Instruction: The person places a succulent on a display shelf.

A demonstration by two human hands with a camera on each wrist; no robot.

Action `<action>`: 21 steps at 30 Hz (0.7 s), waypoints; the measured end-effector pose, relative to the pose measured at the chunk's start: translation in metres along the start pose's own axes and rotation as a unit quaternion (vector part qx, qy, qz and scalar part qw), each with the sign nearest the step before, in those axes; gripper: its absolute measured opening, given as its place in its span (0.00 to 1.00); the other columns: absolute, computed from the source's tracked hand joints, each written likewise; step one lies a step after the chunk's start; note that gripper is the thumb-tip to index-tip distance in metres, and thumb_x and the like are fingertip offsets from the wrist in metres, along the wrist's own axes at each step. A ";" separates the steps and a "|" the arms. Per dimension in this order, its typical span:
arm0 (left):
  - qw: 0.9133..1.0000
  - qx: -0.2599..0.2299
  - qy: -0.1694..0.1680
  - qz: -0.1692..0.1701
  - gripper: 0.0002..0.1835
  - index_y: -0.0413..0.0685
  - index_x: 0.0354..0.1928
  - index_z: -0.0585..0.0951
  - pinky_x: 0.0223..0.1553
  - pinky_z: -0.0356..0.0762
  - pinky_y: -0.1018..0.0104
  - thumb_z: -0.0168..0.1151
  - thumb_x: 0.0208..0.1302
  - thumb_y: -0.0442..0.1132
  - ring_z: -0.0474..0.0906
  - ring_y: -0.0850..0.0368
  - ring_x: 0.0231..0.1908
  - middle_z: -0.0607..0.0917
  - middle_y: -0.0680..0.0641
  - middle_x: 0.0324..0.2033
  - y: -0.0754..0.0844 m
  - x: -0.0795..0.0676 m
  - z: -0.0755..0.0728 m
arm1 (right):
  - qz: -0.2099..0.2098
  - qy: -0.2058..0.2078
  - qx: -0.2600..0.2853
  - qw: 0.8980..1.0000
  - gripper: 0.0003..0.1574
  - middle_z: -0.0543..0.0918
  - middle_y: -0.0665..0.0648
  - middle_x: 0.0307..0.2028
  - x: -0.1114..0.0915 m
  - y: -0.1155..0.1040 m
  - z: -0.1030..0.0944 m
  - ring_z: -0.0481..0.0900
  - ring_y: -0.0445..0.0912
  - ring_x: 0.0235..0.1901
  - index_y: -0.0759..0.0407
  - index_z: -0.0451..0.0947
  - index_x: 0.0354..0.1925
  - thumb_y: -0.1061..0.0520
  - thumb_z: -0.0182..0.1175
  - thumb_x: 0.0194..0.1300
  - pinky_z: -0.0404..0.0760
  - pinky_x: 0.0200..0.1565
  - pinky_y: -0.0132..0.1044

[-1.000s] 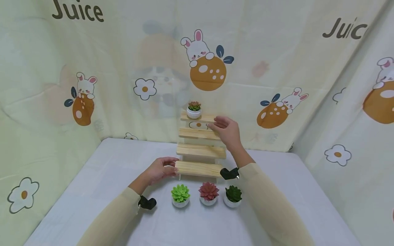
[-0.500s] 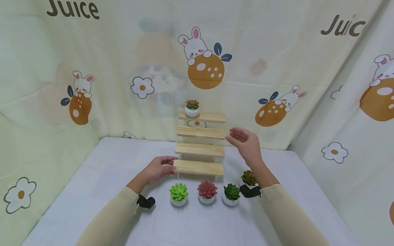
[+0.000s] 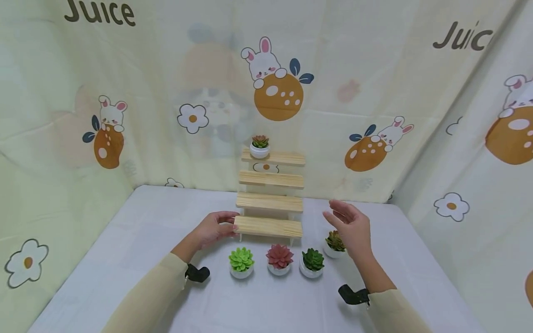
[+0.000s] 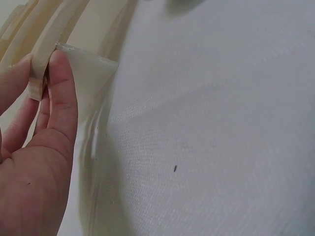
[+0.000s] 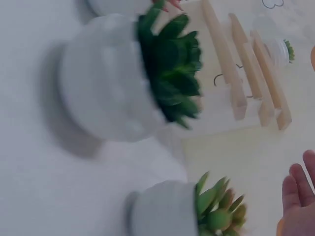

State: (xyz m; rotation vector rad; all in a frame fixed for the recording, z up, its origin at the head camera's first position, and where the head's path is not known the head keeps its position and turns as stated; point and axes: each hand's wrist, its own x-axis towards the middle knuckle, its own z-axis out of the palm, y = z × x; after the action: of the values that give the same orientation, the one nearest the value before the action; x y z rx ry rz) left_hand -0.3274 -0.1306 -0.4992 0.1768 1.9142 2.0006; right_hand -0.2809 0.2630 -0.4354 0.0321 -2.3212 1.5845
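Observation:
A wooden tiered display stand point(image 3: 269, 202) has several steps. My left hand point(image 3: 211, 231) pinches the left end of its lowest step; in the left wrist view the thumb and fingers point(image 4: 63, 98) lie on both sides of the board end. On the top step, at the left, sits a reddish-green potted succulent point(image 3: 260, 147). My right hand point(image 3: 351, 226) holds nothing and hovers above and beside another reddish-green succulent point(image 3: 334, 244), partly covering it. In the right wrist view, its fingers point(image 5: 291, 191) are extended, apart from that pot point(image 5: 167, 211).
Before the stand, a bright green succulent point(image 3: 241, 262), a red one point(image 3: 279, 259) and a dark green one point(image 3: 312, 263) stand in white pots on the white-covered table point(image 3: 258, 305). A printed curtain point(image 3: 166, 69) hangs close behind the stand.
My right hand has moved from the stand's upper steps down and right, to the rightmost succulent, which the arm had hidden at first. My left hand keeps its place on the lowest step.

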 end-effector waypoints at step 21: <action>1.000 -0.006 -0.011 0.007 0.29 0.30 0.70 0.69 0.52 0.89 0.61 0.62 0.67 0.22 0.83 0.55 0.44 0.75 0.40 0.51 0.001 -0.001 -0.001 | 0.149 -0.045 0.020 0.988 0.63 0.58 0.60 0.79 -0.041 0.050 -0.031 0.55 0.54 0.79 0.55 0.51 0.81 0.47 0.76 0.60 0.63 0.79 0.49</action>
State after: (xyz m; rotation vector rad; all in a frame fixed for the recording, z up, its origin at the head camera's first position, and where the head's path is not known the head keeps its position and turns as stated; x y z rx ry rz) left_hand -0.3275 -0.1319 -0.4986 0.2088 1.8921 2.0106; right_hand -0.2445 0.3039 -0.4818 -0.2514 -2.4539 1.8022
